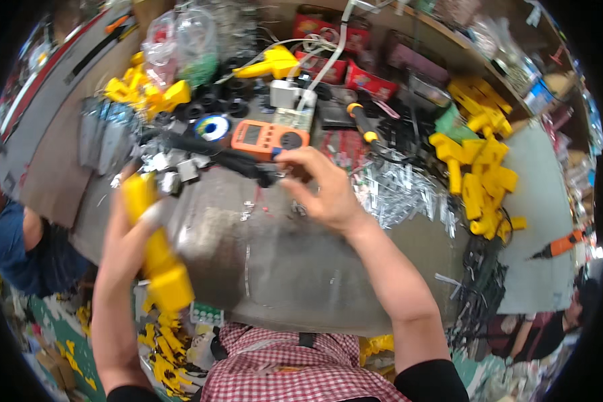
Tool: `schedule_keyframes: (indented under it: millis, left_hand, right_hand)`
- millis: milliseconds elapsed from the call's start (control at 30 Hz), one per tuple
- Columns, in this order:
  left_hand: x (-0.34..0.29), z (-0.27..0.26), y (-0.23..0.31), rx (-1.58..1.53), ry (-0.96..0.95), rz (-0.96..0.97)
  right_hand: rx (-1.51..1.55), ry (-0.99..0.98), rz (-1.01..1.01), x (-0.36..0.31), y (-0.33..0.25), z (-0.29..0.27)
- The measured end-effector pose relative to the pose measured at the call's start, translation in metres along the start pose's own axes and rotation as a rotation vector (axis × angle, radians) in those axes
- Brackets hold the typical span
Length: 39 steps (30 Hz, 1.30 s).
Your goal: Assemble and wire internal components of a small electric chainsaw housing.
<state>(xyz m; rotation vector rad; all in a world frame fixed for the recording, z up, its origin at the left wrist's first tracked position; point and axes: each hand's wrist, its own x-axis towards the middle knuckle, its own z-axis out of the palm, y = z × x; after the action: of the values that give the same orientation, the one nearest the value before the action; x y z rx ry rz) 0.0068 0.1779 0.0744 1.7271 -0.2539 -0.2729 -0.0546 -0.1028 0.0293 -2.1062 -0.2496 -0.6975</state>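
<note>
My left hand (126, 231) is closed around a yellow plastic tool housing (169, 281), held tilted over the left front of the bench and blurred by motion. A white patch shows on one of its fingers. My right hand (325, 191) reaches over the middle of the bench, thumb and fingers pinched at the end of a black cable (241, 163). This thick cable stretches left across small metal parts. What lies between the fingertips is partly hidden. Just behind that hand lies an orange multimeter (269, 137).
Yellow housings are piled at the back left (147, 90) and right (479, 174). Loose metal strips (398, 191) lie right of my hand, near a screwdriver (362, 122). Black cords (479, 288) hang at the right edge. Other people (30, 241) sit at both sides.
</note>
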Motion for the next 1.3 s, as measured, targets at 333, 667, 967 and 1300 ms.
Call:
schedule_keyframes:
  millis: [333, 667, 967, 1300]
  left_hand:
    - [-0.136, -0.2, -0.104, 0.192, 0.562, -0.263]
    - [-0.232, -0.293, -0.249, 0.984, 0.513, -0.562]
    - [-0.305, -0.264, -0.435, 1.126, -0.069, -0.845]
    - [-0.307, -0.173, -0.481, 0.85, 0.178, -0.82]
  right_hand:
    - [-0.964, 0.193, 0.376, -0.142, 0.301, -0.345]
    - [-1.054, -0.208, 0.677, -0.127, 0.283, -0.364]
    - [-1.512, -0.17, 0.58, -0.134, 0.212, -0.353]
    - [-1.499, -0.164, 0.612, -0.131, 0.043, -0.186]
